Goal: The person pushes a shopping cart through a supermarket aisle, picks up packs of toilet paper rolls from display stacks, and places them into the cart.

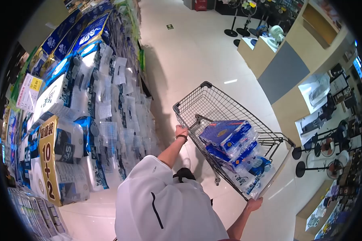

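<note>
A metal wire shopping cart (213, 96) stands at an angle in front of me. My left hand (181, 131) is closed on its near side rim, a dark band on the wrist. Lower right, my right hand (253, 205) grips the corner by the handle bar; its fingertips are partly hidden. Inside the cart lie a blue tissue pack (225, 132) and, nearer the handle, a white-and-blue plastic-wrapped pack (249, 172). The cart's far end shows bare wire.
Stacked paper packs (64, 92) fill the left side, with a gold "10+2" sign (48, 160) and a price tag (30, 92). Stepped display stands (283, 66) and standing fans (328, 146) line the right. A pale tiled aisle (197, 48) runs ahead.
</note>
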{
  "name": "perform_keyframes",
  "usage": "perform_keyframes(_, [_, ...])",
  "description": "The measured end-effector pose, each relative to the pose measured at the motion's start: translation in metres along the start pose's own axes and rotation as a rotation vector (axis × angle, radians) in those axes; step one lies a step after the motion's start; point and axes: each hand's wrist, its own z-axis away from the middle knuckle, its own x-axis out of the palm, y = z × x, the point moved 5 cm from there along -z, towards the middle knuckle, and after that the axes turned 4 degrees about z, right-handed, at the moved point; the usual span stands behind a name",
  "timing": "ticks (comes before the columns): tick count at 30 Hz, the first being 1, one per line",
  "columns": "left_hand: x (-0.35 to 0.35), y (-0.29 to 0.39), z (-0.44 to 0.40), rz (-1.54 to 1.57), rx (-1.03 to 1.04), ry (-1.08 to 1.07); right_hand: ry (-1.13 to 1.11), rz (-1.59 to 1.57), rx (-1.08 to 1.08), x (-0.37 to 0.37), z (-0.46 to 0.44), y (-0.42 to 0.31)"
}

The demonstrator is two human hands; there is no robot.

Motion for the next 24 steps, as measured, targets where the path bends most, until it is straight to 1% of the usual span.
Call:
perform_keyframes(1, [-0.019,0.033,-0.014,-0.028,0.075,0.127,-0.011,-0.014,-0.054,0.015,-0.004,-0.031])
perform_keyframes(2, [-0.034,0.036,0.016,0.098,0.140,0.168,-0.066,0.015,-0.033,-0.021,0.003,-0.034])
perform_keyframes(3, [-0.048,0.080,0.009,0.252,0.274,0.256,-0.114,-0.042,-0.019,-0.014,0.003,-0.078])
perform_keyframes(4, [-0.058,0.127,0.007,0.396,0.407,0.273,-0.162,-0.090,0.000,-0.006,0.003,-0.112])
perform_keyframes(5, [-0.057,0.167,0.003,0.491,0.531,0.243,-0.183,-0.137,-0.055,0.006,0.000,-0.142])
perform_keyframes(6, [-0.065,0.220,0.022,0.530,0.662,0.200,-0.204,-0.179,-0.107,0.022,-0.001,-0.168])
perform_keyframes(7, [-0.071,0.265,0.048,0.583,0.701,0.091,-0.226,-0.224,-0.155,0.038,0.001,-0.190])
perform_keyframes(8, [-0.062,0.292,0.063,0.610,0.792,-0.008,-0.261,-0.286,-0.174,0.055,0.004,-0.215])
perform_keyframes(9, [-0.065,0.320,0.105,0.585,0.898,-0.068,-0.299,-0.319,-0.189,0.061,0.008,-0.228])
perform_keyframes(10, [-0.057,0.340,0.131,0.605,0.988,-0.171,-0.338,-0.382,-0.212,0.073,0.011,-0.255])
perform_keyframes(11, [-0.049,0.357,0.157,0.566,1.101,-0.350,-0.452,-0.477,-0.181,0.082,0.017,-0.283])
perform_keyframes(12, [-0.035,0.360,0.183,0.468,1.168,-0.487,-0.567,-0.569,-0.150,0.086,0.026,-0.315])
perform_keyframes(13, [-0.015,0.350,0.201,0.215,1.260,-0.598,-0.686,-0.662,-0.122,0.090,0.037,-0.347])
perform_keyframes(14, [0.007,0.333,0.213,0.016,1.297,-0.652,-0.812,-0.828,-0.166,0.080,0.053,-0.381])
perform_keyframes(15, [0.030,0.312,0.216,-0.188,1.319,-0.702,-0.942,-0.992,-0.210,0.073,0.063,-0.409])
perform_keyframes(16, [0.051,0.287,0.202,-0.277,1.272,-0.600,-0.997,-1.076,-0.302,0.102,0.065,-0.405])
perform_keyframes(17, [0.072,0.269,0.174,-0.364,1.230,-0.492,-1.179,-1.061,-0.299,0.112,0.063,-0.415])
perform_keyframes(19, [0.088,0.246,0.105,-0.710,1.045,-0.359,-1.538,-0.998,-0.289,0.125,0.058,-0.438])
perform_keyframes(21, [0.086,0.242,0.047,-0.629,0.768,-0.503,-1.568,-0.979,-0.292,0.131,0.040,-0.431])
perform_keyframes(23, [0.080,0.255,-0.002,-0.704,0.664,-0.496,-1.496,-0.838,-0.221,0.176,-0.002,-0.396])
perform_keyframes(24, [0.073,0.265,-0.026,-0.766,0.656,-0.440,-1.408,-0.725,-0.147,0.219,-0.030,-0.369])
